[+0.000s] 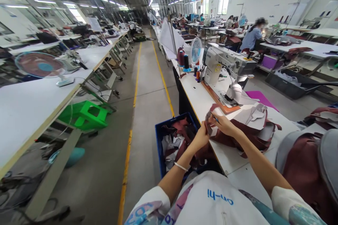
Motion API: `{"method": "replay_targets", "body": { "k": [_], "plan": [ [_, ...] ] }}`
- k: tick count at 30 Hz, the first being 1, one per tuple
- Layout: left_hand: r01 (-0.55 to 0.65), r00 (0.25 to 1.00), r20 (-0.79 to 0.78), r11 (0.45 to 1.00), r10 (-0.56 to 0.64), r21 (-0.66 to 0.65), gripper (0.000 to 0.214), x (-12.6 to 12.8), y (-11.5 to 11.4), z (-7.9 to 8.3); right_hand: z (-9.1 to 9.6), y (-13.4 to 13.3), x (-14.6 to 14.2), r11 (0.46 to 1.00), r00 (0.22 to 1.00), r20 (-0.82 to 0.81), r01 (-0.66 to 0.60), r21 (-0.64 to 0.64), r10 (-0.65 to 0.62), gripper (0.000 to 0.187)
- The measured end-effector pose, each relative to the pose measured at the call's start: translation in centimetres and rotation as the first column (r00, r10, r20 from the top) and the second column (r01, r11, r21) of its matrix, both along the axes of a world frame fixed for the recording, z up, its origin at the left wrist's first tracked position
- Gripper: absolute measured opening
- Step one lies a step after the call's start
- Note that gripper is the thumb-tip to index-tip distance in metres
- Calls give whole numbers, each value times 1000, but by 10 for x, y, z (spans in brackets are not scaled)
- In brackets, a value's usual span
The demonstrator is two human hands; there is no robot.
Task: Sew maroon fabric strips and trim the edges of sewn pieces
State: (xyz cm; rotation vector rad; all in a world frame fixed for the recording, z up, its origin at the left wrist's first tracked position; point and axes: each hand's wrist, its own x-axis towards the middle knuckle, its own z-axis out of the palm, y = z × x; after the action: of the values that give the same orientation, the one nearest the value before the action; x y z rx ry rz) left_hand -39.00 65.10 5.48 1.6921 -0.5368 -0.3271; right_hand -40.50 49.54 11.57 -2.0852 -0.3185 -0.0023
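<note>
Over the near left edge of the sewing table, my left hand [202, 136] is closed on a folded edge of a maroon and grey fabric piece [215, 107]. My right hand [225, 125] meets it there, its fingers pinched around a small blue-handled tool [216, 119] whose thin tip points at the fabric. Its exact kind is too small to make out. More maroon pieces with pale backing [253, 117] are heaped beside my right wrist. Just behind the hands stands a white sewing machine [213, 65].
Below my left hand, a blue crate [158, 147] holds maroon and grey scraps. Thread spools [186, 64] and a small fan [196, 51] stand behind the machine. Large maroon and grey pieces [301, 165] lie at my right. A co-worker [250, 37] sits farther back.
</note>
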Motion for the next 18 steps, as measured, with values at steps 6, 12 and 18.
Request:
{"method": "replay_targets", "body": {
  "k": [6, 12, 18],
  "plan": [
    [-180, 865, -502, 940, 10, -291, 41, 20, 20, -2, -18, -22, 0, 949, 954, 65, 283, 139, -294, 40],
    [-320, 821, -568, 867, 52, -383, 46, 24, 27, 6, -43, -36, -64, 770, 905, 259, 423, -479, -337, 40],
    [-325, 804, -595, 843, 7, -429, 46, 26, 18, 10, -64, -7, -76, 751, 889, 339, 446, -487, -309, 41]
  ]
}}
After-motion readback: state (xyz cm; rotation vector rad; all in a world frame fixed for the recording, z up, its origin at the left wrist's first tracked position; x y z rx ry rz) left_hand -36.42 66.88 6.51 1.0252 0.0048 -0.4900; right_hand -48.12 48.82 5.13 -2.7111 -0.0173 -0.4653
